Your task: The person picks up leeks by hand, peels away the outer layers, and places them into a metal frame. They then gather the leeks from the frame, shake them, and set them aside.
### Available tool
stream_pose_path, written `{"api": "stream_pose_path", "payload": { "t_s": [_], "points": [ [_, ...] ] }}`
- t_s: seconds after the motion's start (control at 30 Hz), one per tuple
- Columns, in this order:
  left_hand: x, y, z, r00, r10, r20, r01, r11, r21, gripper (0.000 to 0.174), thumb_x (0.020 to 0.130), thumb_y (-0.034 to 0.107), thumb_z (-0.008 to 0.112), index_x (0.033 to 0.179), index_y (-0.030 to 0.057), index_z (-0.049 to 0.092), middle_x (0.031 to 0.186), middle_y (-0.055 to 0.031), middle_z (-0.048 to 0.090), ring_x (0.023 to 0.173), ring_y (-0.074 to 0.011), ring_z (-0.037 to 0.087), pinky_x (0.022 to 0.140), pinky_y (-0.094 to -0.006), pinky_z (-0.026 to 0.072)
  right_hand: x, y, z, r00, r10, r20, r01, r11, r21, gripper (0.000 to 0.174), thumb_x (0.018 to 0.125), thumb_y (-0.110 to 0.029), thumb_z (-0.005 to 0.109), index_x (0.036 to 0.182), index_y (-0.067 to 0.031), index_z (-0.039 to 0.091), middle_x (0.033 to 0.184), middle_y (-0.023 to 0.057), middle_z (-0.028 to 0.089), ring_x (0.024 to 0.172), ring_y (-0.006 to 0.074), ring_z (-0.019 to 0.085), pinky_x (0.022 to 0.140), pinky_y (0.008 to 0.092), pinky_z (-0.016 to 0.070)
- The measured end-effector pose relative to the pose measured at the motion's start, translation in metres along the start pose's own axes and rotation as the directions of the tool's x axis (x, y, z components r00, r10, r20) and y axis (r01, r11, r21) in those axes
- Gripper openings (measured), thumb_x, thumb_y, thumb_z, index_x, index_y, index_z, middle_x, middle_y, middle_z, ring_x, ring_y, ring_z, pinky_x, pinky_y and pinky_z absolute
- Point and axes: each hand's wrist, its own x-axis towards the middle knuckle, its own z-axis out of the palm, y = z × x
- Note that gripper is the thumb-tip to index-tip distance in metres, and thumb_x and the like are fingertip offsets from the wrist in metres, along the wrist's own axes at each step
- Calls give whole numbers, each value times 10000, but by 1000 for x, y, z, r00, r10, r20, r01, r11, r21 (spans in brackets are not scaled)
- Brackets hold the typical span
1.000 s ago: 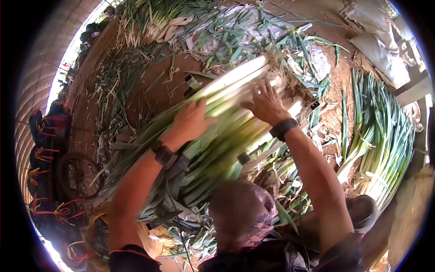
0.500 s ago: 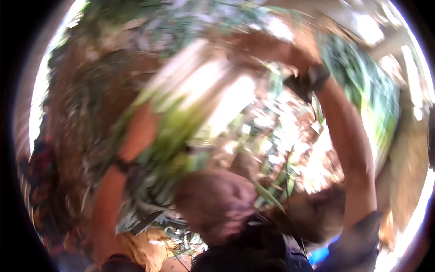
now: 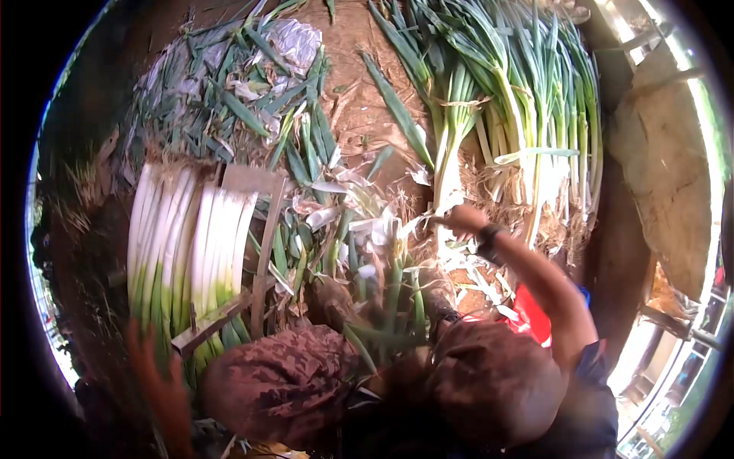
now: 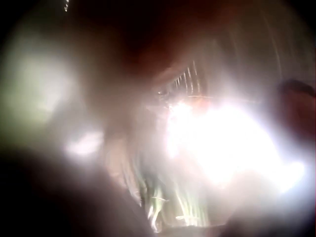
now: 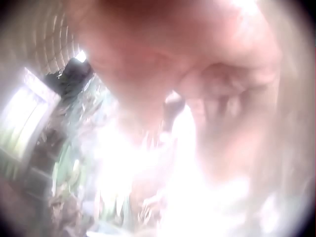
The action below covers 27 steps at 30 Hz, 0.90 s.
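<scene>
My right hand [image 3: 462,220] is at the white root ends of the nearest bundle of green onions [image 3: 459,122]. In the right wrist view, the fingers [image 5: 224,81] curl beside a bright white stalk [image 5: 182,128], partly washed out by glare. Low at the left, my left hand [image 3: 159,390] is blurred, its fingers spread and pointing up near the leaves of a row of trimmed green onions [image 3: 183,237]. That row lies side by side in a wooden frame [image 3: 264,260], white stalks toward the far end. The left wrist view is mostly blur and glare.
More tied green onions [image 3: 547,115] stand at the upper right. Cut leaves [image 3: 229,99] and peelings [image 3: 375,222] litter the earth floor. Two knees in camouflage cloth [image 3: 283,382] fill the foreground. Tan sheeting [image 3: 669,176] borders the right side.
The view has swung right toward the tied bundles. My right hand has left the trimmed green onions and moved right to another bundle's root ends. My left hand has come off the row toward me.
</scene>
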Motion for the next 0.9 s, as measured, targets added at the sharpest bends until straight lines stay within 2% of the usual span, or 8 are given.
{"api": "stream_pose_path", "payload": {
  "t_s": [0.1,0.37,0.43,0.5,0.6,0.67,0.87,0.9],
  "points": [
    [-19,56,-9,998,68,18,-69,996,58,464,864,19,647,1314,-38,548,1468,-206,449,1375,-335,424,1139,-438,337,68,34,101,836,-102,-539,61,994,-93,460,831,-465,696,752,-13,653,713,168,653,624,316,640,548,481,473],
    [-5,198,95,934,315,167,-89,660,-746,382,849,70,700,1206,-48,631,1231,-195,650,1171,-325,616,1003,-408,475,-9,13,89,716,-95,-691,365,895,256,256,872,-220,662,784,-19,531,568,90,495,474,227,477,448,405,428],
    [8,219,124,919,301,256,38,578,-815,381,856,100,713,1202,-40,637,1242,-199,643,1181,-329,608,1003,-395,475,-46,-6,72,685,-210,-698,429,890,153,344,920,-263,578,779,51,584,625,152,615,511,264,600,462,378,506],
    [21,228,167,887,340,311,70,568,-820,441,888,123,694,1290,-20,582,1301,-199,609,1213,-315,585,1026,-388,460,-74,-17,69,841,-301,-451,456,842,287,278,886,-203,593,747,37,574,572,125,583,464,241,567,436,373,483],
    [38,248,211,776,356,521,479,205,-853,600,925,200,667,1433,-5,422,1388,-181,535,1262,-257,536,1044,-369,445,-89,-10,114,627,-677,-386,779,546,307,206,842,-173,642,764,8,584,631,157,604,544,275,611,533,397,507],
    [43,259,218,666,494,559,612,66,-788,625,920,250,669,1421,-41,434,1326,-164,571,1206,-224,564,1015,-348,465,-111,-27,124,659,-711,-245,739,553,386,246,837,-215,674,821,14,583,722,189,625,637,361,634,595,440,529],
    [5,231,267,661,349,665,640,200,-742,512,919,297,622,1298,-43,573,1112,-140,667,1011,-197,639,902,-302,514,-89,-25,112,417,-886,204,842,461,281,282,876,-298,665,962,-30,646,825,181,655,801,373,669,687,442,540],
    [-4,222,278,699,212,683,637,250,-729,537,916,325,622,1295,-51,571,1066,-142,677,974,-191,648,868,-296,524,-71,-33,99,581,-713,392,751,656,79,284,865,-325,667,965,-60,650,837,120,638,736,276,633,622,385,524]
  ]
}}
